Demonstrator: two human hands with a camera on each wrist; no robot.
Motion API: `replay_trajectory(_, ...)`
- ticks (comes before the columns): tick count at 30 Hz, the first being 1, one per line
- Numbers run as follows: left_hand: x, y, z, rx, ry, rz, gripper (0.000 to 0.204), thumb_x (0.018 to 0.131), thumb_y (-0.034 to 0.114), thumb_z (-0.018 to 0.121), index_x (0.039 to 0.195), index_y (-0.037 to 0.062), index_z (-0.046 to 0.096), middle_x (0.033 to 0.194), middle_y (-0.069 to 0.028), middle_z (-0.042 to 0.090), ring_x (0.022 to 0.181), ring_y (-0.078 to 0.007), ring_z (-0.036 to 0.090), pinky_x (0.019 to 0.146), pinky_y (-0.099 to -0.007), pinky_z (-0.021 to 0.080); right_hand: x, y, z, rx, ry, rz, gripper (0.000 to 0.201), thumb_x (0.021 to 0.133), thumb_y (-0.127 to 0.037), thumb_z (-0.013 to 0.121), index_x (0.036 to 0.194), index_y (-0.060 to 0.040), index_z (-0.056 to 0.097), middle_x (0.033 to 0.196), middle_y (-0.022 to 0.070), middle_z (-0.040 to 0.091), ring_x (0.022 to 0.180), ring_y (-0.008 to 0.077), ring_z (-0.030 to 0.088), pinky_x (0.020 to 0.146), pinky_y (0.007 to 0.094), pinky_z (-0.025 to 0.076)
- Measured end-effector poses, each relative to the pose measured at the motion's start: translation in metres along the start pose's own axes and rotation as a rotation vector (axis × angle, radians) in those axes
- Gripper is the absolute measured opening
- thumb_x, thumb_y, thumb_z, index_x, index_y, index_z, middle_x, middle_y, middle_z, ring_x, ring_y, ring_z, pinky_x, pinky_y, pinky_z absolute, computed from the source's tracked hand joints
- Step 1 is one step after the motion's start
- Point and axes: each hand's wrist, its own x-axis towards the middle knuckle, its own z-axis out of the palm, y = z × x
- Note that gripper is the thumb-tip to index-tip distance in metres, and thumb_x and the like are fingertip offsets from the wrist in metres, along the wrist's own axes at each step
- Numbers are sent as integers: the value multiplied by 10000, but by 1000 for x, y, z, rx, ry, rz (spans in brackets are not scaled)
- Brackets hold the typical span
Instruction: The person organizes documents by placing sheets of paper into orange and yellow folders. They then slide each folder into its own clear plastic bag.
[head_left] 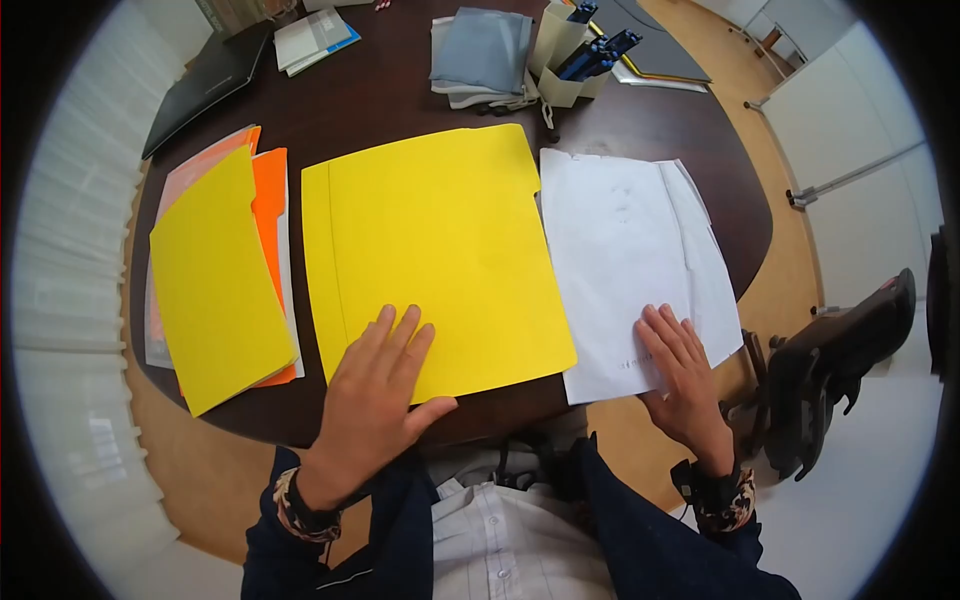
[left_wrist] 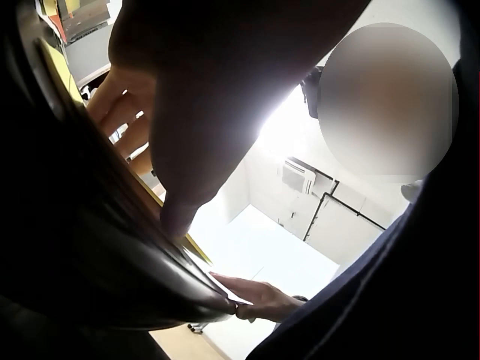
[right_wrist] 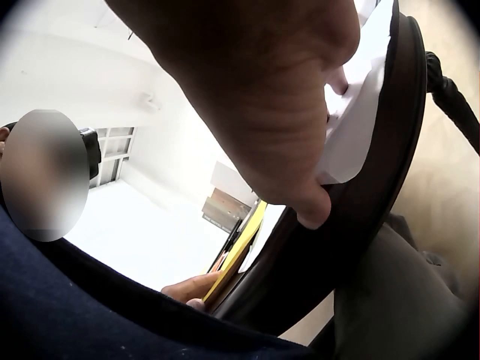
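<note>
A yellow file folder (head_left: 440,240) lies flat in the middle of the dark table, a crease line running down its left side. My left hand (head_left: 375,375) rests on its lower left part with fingers straight and thumb stretched out to the side. To the folder's right lies a stack of white paper sheets (head_left: 630,240), slightly wrinkled, with uneven right edges. My right hand (head_left: 685,385) rests on the lower right of these sheets, fingers extended. The left wrist view shows the left thumb (left_wrist: 178,214) close to the table edge; the right thumb (right_wrist: 313,208) shows likewise in the right wrist view.
At the left lies a pile with another yellow folder (head_left: 215,290) over orange folders (head_left: 270,210). Farther back are a black laptop (head_left: 205,85), booklets (head_left: 312,40), a grey pouch (head_left: 485,48) and pen holders (head_left: 565,85). A black chair (head_left: 840,350) stands right of the table.
</note>
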Motion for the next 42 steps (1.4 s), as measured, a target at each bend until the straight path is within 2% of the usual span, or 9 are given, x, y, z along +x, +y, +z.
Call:
replay_trajectory(7, 3, -5, -7, -109, 19, -56, 634, 827, 273, 814, 1359, 5, 599, 1435, -205, 600, 1370, -377, 543, 1117, -463, 449, -3, 12, -11, 375, 29, 36, 557, 900, 29, 546, 1452, -49, 544, 1512, 166, 539, 1487, 365, 405, 1247, 497, 264)
replay_trajectory(12, 2, -7, 4, -87, 108, -31, 510, 870, 131, 710, 1348, -10, 597, 1393, -217, 623, 1324, -399, 572, 1094, -455, 479, -10, 37, -12, 586, 98, 344, 399, 1126, -250, 423, 1300, 48, 623, 940, 118, 664, 877, 143, 558, 811, 318, 470)
replay_trajectory(19, -4, -9, -1, -541, 307, -281, 352, 988, 91, 586, 1312, -44, 604, 1355, -229, 641, 1294, -395, 597, 1103, -414, 456, 12, 0, -19, 661, 504, 203, 406, 1127, -235, 427, 1377, 44, 581, 1214, 120, 701, 1088, 191, 634, 954, 334, 482)
replay_trajectory(25, -44, -3, 27, -939, 619, -429, 401, 1107, 251, 476, 1324, -72, 572, 1246, -110, 642, 1122, -208, 594, 981, -338, 450, 60, -76, -11, 246, 238, -182, 791, 687, 179, 425, 1444, -14, 550, 1444, 183, 589, 1426, 408, 473, 1220, 499, 311)
replay_trajectory(29, -53, 3, 39, -923, 743, -465, 396, 1106, 247, 480, 1346, -60, 550, 1293, -106, 612, 1172, -199, 570, 1030, -344, 435, 76, -89, -5, 387, 317, -256, 777, 694, 183, 440, 1439, -11, 550, 1445, 188, 589, 1420, 384, 490, 1207, 504, 326)
replay_trajectory(32, -52, 5, 45, -929, 828, -489, 396, 1105, 245, 482, 1357, -54, 538, 1316, -104, 597, 1197, -195, 558, 1055, -346, 427, 65, -72, -10, 622, 387, 51, 223, 1039, -10, 518, 1222, 59, 625, 1034, 203, 695, 910, 322, 659, 823, 376, 503)
replay_trajectory(35, -47, 6, 47, -839, 894, -526, 292, 1106, 212, 454, 1184, -47, 565, 993, -36, 576, 897, -154, 517, 858, -309, 443, 62, -57, -22, 745, 666, 149, 258, 1092, -118, 498, 1143, 81, 655, 942, 42, 678, 824, 118, 530, 701, 287, 433)
replay_trajectory(39, -44, 12, 46, -761, 905, -554, 280, 1099, 220, 469, 1102, -42, 568, 910, -19, 539, 828, -146, 479, 782, -299, 426, 65, -76, -40, 622, 848, 72, 313, 1054, -81, 529, 1288, 105, 619, 1154, 151, 717, 1059, 226, 664, 983, 355, 488)
replay_trajectory(42, -55, 5, 51, -792, 841, -568, 279, 1095, 217, 471, 1103, -44, 571, 917, -22, 542, 833, -147, 482, 785, -302, 430, 96, -116, -52, 227, 360, -292, 531, 836, 46, 566, 1364, 22, 615, 1380, 209, 626, 1368, 378, 537, 1193, 505, 330)
